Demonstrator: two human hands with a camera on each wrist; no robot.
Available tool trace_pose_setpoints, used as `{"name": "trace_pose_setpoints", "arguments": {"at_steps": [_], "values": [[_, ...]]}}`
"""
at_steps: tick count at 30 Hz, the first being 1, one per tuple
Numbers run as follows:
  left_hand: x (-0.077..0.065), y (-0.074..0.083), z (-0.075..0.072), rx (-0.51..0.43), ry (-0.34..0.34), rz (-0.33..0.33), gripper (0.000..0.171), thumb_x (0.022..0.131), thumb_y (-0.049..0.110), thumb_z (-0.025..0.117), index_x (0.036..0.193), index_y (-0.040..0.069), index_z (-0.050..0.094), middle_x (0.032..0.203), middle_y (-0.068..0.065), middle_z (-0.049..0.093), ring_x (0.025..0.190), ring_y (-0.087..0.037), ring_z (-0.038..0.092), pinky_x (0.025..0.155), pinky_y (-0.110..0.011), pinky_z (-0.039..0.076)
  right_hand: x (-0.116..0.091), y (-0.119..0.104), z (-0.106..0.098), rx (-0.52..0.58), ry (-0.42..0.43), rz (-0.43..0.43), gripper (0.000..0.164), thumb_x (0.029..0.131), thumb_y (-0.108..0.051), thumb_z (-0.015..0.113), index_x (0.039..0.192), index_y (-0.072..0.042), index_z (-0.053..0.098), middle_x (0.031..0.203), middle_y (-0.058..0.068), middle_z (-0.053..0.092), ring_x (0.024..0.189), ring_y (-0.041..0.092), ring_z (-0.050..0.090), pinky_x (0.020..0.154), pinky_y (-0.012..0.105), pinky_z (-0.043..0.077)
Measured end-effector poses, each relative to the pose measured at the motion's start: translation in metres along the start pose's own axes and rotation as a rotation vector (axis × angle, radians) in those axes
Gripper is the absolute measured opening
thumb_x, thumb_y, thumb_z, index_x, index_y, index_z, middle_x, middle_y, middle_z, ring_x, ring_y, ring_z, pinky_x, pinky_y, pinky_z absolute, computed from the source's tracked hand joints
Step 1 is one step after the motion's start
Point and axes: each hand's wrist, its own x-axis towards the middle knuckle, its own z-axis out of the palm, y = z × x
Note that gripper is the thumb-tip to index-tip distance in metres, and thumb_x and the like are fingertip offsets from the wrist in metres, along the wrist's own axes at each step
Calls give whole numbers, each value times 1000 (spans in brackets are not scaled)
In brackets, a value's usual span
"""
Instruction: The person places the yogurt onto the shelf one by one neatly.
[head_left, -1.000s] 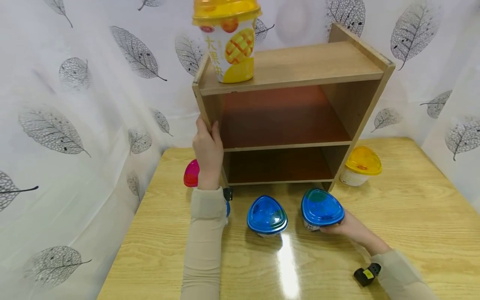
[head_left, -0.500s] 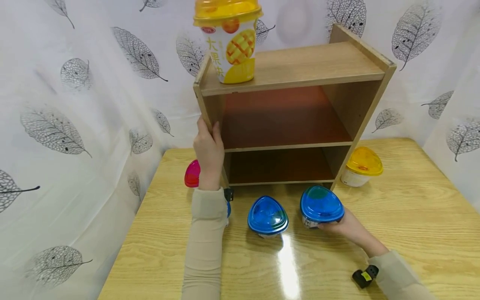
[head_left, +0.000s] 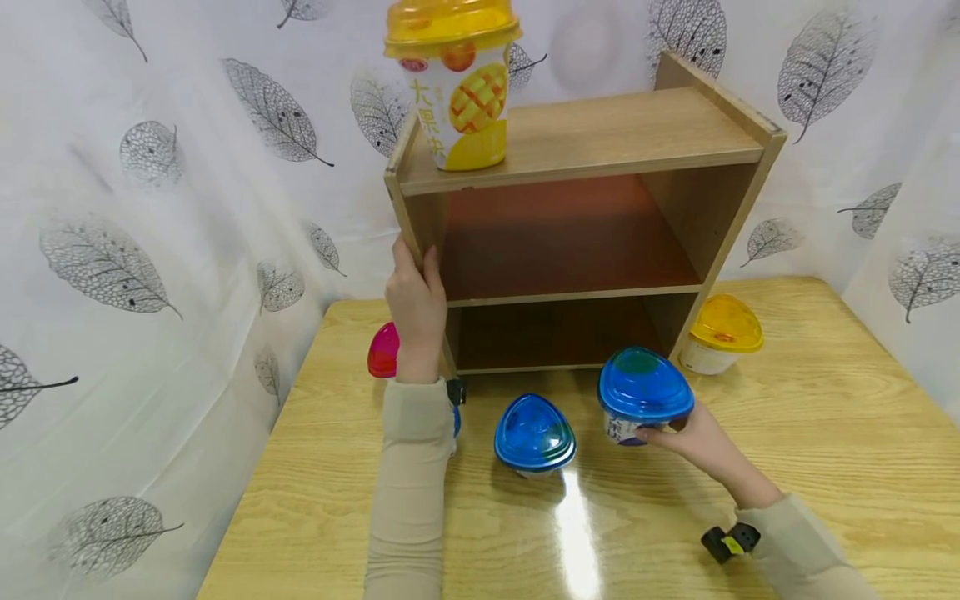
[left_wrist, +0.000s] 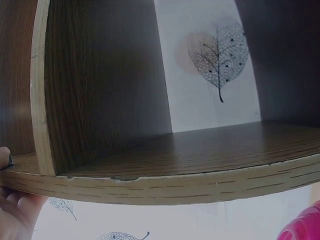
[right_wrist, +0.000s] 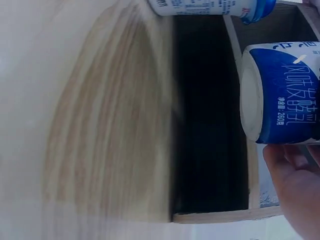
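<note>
The wooden shelf unit stands on the table, and my left hand grips the front edge of its left side panel. In the left wrist view, fingers wrap that panel. My right hand holds a blue-lidded yogurt cup by its side, upright before the shelf's lower right corner. The cup's white base and blue label show in the right wrist view, raised off the table. A second blue-lidded cup stands to its left. A third blue lid is mostly hidden behind my left forearm.
On the shelf's top board, at the left, stands a yellow-lidded cup. Another yellow-lidded cup is on the table right of the shelf. A pink-lidded cup sits to the left, partly behind my left wrist. A leaf-printed curtain hangs behind.
My right hand has lifted the blue-lidded yogurt cup upward, so more of its side shows. The left hand keeps its hold on the shelf panel.
</note>
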Motion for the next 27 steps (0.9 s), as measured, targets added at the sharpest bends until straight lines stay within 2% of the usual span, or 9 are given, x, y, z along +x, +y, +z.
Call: {"name": "trace_pose_setpoints", "arguments": {"at_steps": [4, 10, 13, 19, 22, 27], "values": [[0, 0, 0, 0, -1, -3, 34, 92, 20, 48, 114, -5, 44, 107, -23, 58, 94, -34, 58, 78, -40, 48, 2, -8, -1, -19, 6, 4, 58, 75, 1, 66, 124, 7, 34, 112, 23, 49, 93, -5, 48, 74, 20, 45], [0, -1, 1, 9, 3, -4, 35, 92, 21, 48, 114, -5, 44, 106, -23, 58, 93, -35, 58, 78, -41, 48, 3, -17, 0, -12, 24, 23, 61, 76, -1, 66, 126, 6, 32, 115, 26, 46, 92, -5, 48, 74, 19, 45], [0, -2, 1, 11, 6, -4, 34, 91, 20, 48, 115, -5, 44, 105, -23, 58, 92, -35, 58, 78, -42, 48, 4, -21, -1, -10, 39, 18, 63, 76, -1, 66, 127, 4, 30, 115, 19, 47, 93, -5, 47, 74, 19, 45], [-1, -2, 1, 16, 8, -6, 34, 91, 20, 48, 115, -5, 44, 105, -24, 58, 92, -35, 58, 77, -42, 48, 7, -30, -3, -4, 58, -23, 63, 75, 1, 66, 127, 4, 31, 110, -13, 47, 94, -3, 48, 73, 20, 45], [-1, -1, 1, 19, 5, -5, 34, 91, 20, 48, 114, -5, 44, 105, -24, 58, 92, -35, 58, 77, -42, 48, 8, -35, -5, -4, 67, -43, 62, 74, 3, 66, 126, 4, 32, 108, -18, 47, 94, -3, 49, 73, 20, 46], [-1, -1, 0, 19, 2, -9, 34, 91, 19, 48, 115, -5, 44, 106, -23, 58, 93, -35, 58, 78, -42, 48, 12, -43, -7, -2, 83, -93, 62, 73, 6, 66, 125, 6, 33, 109, -20, 48, 94, -2, 50, 73, 20, 46]]}}
